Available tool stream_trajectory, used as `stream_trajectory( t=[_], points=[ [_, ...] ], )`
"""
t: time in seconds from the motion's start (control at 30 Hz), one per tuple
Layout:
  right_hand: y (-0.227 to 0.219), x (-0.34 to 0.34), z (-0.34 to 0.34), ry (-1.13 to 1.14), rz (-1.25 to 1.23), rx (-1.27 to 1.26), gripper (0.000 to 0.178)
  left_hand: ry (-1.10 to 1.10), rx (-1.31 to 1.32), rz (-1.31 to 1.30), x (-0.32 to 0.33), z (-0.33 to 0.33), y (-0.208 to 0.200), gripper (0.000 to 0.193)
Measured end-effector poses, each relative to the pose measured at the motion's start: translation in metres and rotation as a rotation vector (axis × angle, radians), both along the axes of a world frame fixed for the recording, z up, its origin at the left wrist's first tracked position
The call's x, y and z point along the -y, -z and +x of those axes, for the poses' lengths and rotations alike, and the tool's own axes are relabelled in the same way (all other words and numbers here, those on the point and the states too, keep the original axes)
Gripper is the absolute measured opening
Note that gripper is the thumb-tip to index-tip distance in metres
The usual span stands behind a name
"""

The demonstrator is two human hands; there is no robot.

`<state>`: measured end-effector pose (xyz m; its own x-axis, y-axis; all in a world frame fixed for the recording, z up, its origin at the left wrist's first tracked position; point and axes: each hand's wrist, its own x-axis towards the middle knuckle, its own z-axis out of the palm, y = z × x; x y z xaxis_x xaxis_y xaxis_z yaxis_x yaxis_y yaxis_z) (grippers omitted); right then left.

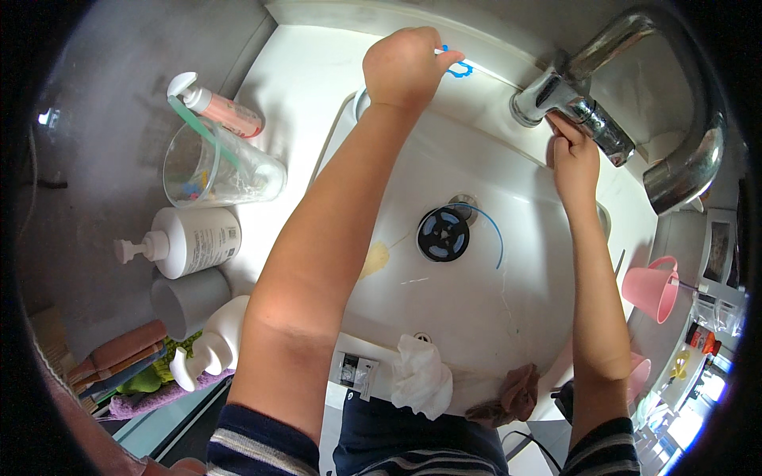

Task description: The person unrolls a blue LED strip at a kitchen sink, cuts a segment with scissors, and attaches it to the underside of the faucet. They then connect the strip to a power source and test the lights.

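Note:
My left hand (405, 70) is closed in a fist above the sink's far rim. A thin white strip or stick (484, 68) sticks out between its thumb and fingers and runs toward the chrome faucet (548, 97). Beside the thumb shows a small blue wavy-edged piece (459, 71). My right hand (575, 163) is close against the near right side of the faucet base, fingers curled and one finger reaching under the lever. Whatever its fingers hold, if anything, is hidden. Below lies the white sink (476, 317), with a black round drain piece (443, 235) and a blue curved strip (498, 246).
Left of the sink stand a pink pump bottle (230, 113), a clear cup (188, 166), a white pump bottle (202, 240) and a grey cup (190, 301). A white cloth (421, 377) and a brown cloth (508, 395) hang over the front rim. Rightward is a pink bucket (649, 292).

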<state>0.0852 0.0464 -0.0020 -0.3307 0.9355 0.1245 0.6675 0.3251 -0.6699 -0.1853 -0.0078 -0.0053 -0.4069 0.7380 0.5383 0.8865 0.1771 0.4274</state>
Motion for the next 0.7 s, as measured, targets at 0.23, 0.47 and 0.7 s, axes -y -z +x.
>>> stream_trajectory(
  t=[0.23, 0.47, 0.7],
  points=[
    [0.006, -0.003, 0.005, -0.013, 0.156, 0.033, 0.039, 0.023, -0.075, 0.124, -0.001, 0.001, 0.004, 0.038],
    [0.013, -0.003, 0.003, -0.056, 0.326, 0.039, 0.036, 0.065, -0.065, 0.332, -0.001, -0.001, 0.010, 0.034],
    [0.024, -0.019, 0.014, -0.074, 0.189, 0.047, 0.034, 0.048, -0.036, 0.303, -0.002, 0.001, 0.008, 0.034]
  ],
)
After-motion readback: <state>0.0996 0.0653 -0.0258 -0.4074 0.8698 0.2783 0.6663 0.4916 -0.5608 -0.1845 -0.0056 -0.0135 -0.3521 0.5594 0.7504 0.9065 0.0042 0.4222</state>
